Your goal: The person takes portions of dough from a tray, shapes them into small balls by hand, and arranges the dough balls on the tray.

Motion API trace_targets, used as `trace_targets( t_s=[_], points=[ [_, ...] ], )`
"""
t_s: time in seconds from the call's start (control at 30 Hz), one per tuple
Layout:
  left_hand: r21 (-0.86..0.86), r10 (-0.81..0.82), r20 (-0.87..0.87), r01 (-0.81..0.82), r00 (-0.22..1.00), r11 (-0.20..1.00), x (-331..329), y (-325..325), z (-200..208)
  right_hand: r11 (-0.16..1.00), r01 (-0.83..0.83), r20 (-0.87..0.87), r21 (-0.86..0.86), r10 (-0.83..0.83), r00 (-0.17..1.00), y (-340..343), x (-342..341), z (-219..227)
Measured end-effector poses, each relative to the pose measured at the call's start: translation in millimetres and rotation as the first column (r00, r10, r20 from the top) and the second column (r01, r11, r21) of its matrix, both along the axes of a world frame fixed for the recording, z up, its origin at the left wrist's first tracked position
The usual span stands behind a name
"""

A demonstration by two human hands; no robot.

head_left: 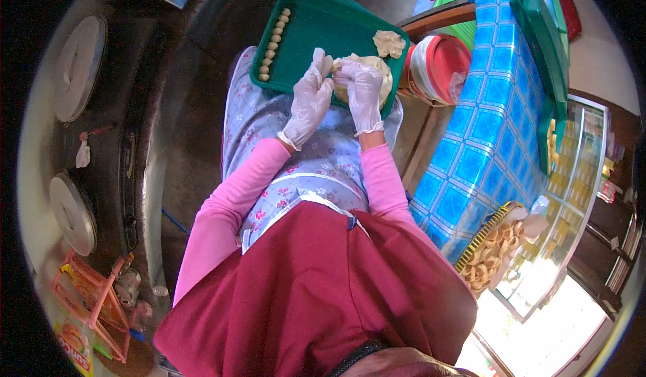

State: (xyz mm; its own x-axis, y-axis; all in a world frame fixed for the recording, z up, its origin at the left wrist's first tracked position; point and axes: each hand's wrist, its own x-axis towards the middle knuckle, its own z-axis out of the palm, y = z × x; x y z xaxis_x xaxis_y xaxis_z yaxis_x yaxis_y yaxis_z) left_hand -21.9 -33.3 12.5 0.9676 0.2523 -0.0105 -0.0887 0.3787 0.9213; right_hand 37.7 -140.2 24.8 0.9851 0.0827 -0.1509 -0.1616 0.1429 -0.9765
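On my lap rests a green tray (319,23). A row of small pale dough balls (274,44) runs along its left side. A large lump of pale dough (385,81) lies at the tray's near right, partly behind my right hand, and a smaller torn piece of dough (389,43) sits beyond it. My left hand (309,101) and my right hand (364,93) both wear thin white gloves and meet over the near edge of the tray. Their fingers are curled and closed, fingertips almost touching. Whatever is pinched between them is too small and hidden to make out.
A table with a blue checked cloth (464,141) stands close on my right, bearing a basket of curled pale pieces (494,252). Beside the tray is a red-lidded tub (447,67). Round metal lids (79,69) and an orange plastic rack (94,296) are on the left.
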Motion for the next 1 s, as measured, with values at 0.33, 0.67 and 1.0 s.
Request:
trace_targets(
  t_s=[0.33, 0.67, 1.0],
  points=[
    [-0.407, 0.110, -0.085, -0.135, 0.990, 0.903, 4, 7, -2, 0.997, -0.041, -0.100, 0.067, 0.047, 0.994, 9, 1, -14],
    [-0.241, 0.255, -0.133, -0.281, 0.958, 0.929, 5, 44, 3, 0.993, -0.103, -0.162, 0.054, 0.110, 0.981, 66, 52, -33],
    [-0.221, 0.300, -0.192, -0.339, 0.934, 0.914, -9, 69, -2, 0.899, 0.155, 0.232, -0.409, -0.062, 0.971, 148, 158, -95]
  ],
)
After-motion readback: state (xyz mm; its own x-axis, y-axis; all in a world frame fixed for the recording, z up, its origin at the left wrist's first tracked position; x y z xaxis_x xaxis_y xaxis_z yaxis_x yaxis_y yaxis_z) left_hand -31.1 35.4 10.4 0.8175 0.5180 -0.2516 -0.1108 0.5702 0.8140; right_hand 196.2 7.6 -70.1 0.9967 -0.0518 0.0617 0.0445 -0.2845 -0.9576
